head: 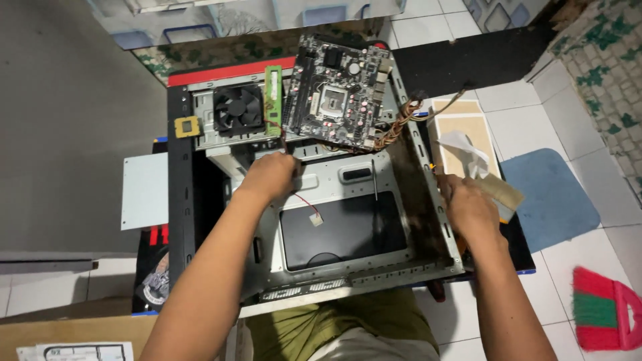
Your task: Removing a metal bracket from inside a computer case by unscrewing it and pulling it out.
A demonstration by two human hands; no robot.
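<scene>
Case [428,220] of a desktop computer lay open on its side in front of us, w/ grey metal walls and a black panel [344,230] inside the bottom. We had our left hand [271,175] inside the case, at the upper part near the motherboard [338,93]. The fingers were curled together and turned down, so we cannot tell if they pinched something; thin red wires [302,200] w/ a small white connector ran just below the hand. The motherboard was tilted, its far edge leaning on the top of the case, approx. above the left hand. Left of it stood a green memory stick [273,100], and next to that a black fan [237,108]. A small square chip [187,126] rested on the black frame at the left edge.

Our right hand [468,207] was at the right wall of the case, closed around the handle of a flat brush [501,194]; a white crumpled tissue [468,150] was just above it, on a beige board [468,124]. Bundle of braided cables [394,130] hung from the right side of the motherboard. On the tiled floor at right we saw a blue mat [555,200] and a red-green broom [602,311].
</scene>
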